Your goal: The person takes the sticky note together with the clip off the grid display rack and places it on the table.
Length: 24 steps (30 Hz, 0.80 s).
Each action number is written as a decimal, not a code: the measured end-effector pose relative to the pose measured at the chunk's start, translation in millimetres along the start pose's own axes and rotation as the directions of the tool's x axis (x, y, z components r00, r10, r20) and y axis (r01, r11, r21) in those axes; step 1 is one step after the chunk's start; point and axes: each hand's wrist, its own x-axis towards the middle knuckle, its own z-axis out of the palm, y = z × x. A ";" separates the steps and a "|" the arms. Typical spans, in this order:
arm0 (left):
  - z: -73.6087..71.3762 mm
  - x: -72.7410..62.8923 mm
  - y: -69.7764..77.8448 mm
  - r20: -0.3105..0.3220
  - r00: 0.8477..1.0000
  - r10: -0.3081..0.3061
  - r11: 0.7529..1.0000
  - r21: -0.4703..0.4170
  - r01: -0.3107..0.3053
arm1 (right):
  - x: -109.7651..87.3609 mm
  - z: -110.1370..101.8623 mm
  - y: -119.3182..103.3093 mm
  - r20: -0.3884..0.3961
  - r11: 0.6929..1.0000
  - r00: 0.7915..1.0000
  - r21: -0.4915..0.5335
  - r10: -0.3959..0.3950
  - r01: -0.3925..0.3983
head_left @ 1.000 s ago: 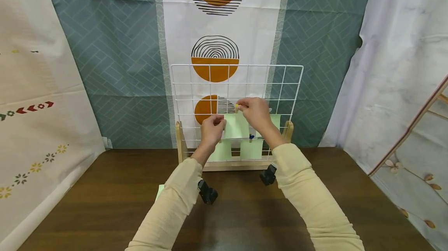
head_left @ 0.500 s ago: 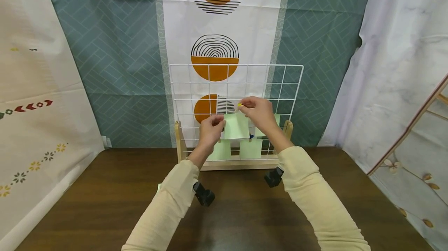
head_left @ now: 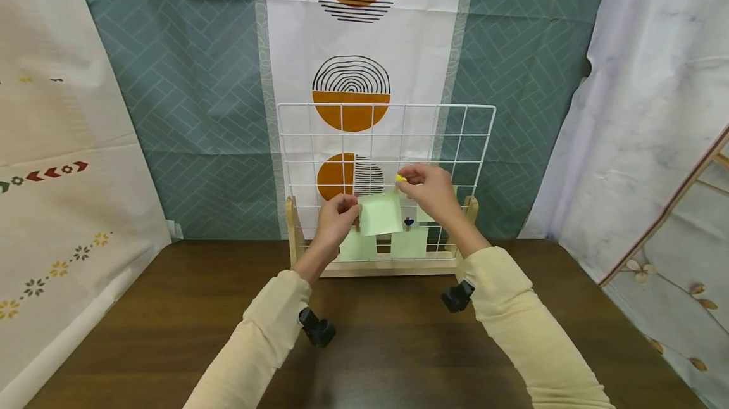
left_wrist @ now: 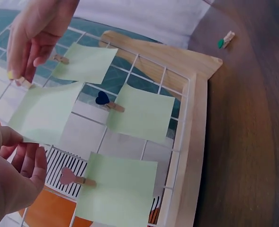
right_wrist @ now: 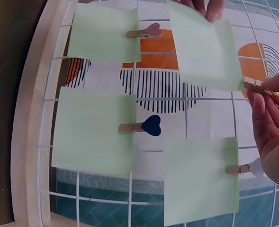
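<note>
My left hand [head_left: 337, 219] pinches a pale green paper note [head_left: 380, 214] by its left edge, in front of a white wire grid [head_left: 387, 136]. My right hand [head_left: 429, 187] pinches a small wooden clothespin [right_wrist: 254, 84] with a yellow ornament, its tips right at one corner of that note in the right wrist view. Three more green notes hang on the grid. A pink-heart clothespin [right_wrist: 144, 31] holds one note [right_wrist: 103, 35], a dark blue heart one [right_wrist: 141, 126] another note [right_wrist: 94, 130], and a white-topped one [right_wrist: 243, 168] the third note [right_wrist: 201, 179].
Wooden feet and a wooden base bar [head_left: 387, 268] carry the grid on a dark brown table [head_left: 376, 346]. On the table beyond the frame lies a loose clothespin [left_wrist: 227, 39] with a green ornament. A patterned cloth [head_left: 205, 105] hangs behind.
My right hand has moved right and slightly down with the yellow clothespin. My left hand and its note have come down and a little left, and the note now tilts.
</note>
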 end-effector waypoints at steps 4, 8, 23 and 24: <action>-6.6 -5.9 -0.5 0.024 1.000 0.000 0.999 0.032 -0.001 | -6.0 -2.5 3.0 0.013 1.000 1.000 -0.010 0.009 -0.009; -12.9 -11.0 -4.3 0.048 0.999 0.004 0.998 0.059 -0.007 | -10.8 -5.4 9.1 0.017 1.000 1.000 -0.022 0.008 -0.008; -42.4 -28.0 -29.6 0.117 0.993 -0.023 0.991 0.136 0.007 | -30.3 -16.8 37.9 0.070 0.999 0.997 -0.033 -0.017 0.019; -44.3 -29.5 -30.9 0.121 0.992 -0.026 0.991 0.135 0.010 | -31.5 -17.8 39.8 0.072 0.999 0.997 -0.035 -0.020 0.022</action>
